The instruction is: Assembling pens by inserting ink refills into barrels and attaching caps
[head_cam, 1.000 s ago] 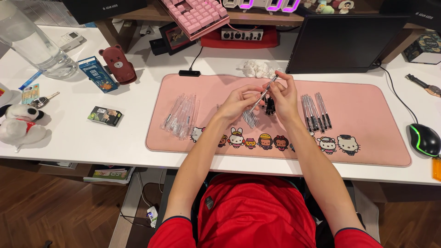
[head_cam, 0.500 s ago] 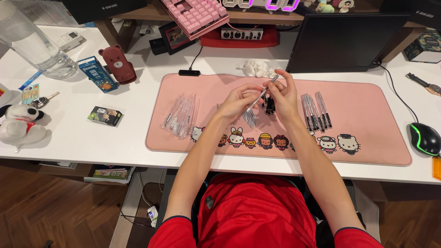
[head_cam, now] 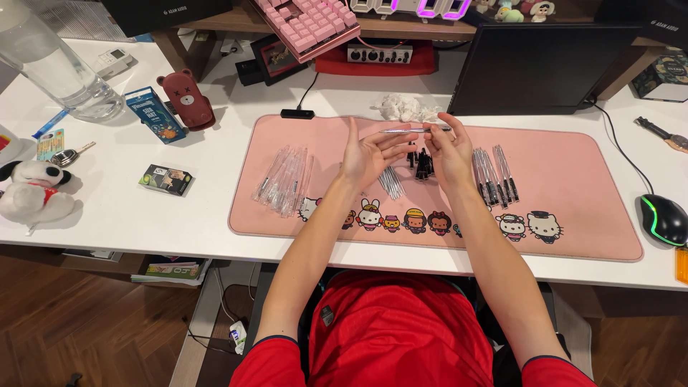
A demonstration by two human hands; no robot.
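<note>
White desktop (head_cam: 179, 215) fills the frame, with dark wood floor showing along the bottom edge. Largest on it is a pink desk mat (head_cam: 588, 215) spanning the middle, its lower border printed with cartoon figures. A black monitor (head_cam: 537, 64) stands at upper right, a pink keyboard (head_cam: 308, 21) leans at top centre, and a clear water jug (head_cam: 50, 72) sits at upper left. A plush dog (head_cam: 32, 190) lies at far left and a black mouse (head_cam: 663, 218) at far right.

On the mat, a heap of clear pen barrels (head_cam: 285, 179) lies left of centre, and a row of assembled pens (head_cam: 493, 175) lies right of centre. Between them sit a small bundle of thin refills (head_cam: 390, 180) and some black pen caps (head_cam: 423, 166).

Both hands are raised just above the mat's upper middle. The left hand (head_cam: 367, 154) is spread wide, palm up, its fingertips only touching one end of a slim pen piece (head_cam: 401, 130). The right hand (head_cam: 448, 150) is loosely curled, pinching the other end between fingertips. The piece lies level between them.

With the left palm open, the grip looks light; I judge the piece could slip and drop onto the caps and refills beneath, scattering them. A sweep of either forearm could also roll the sorted pens out of their row.
</note>
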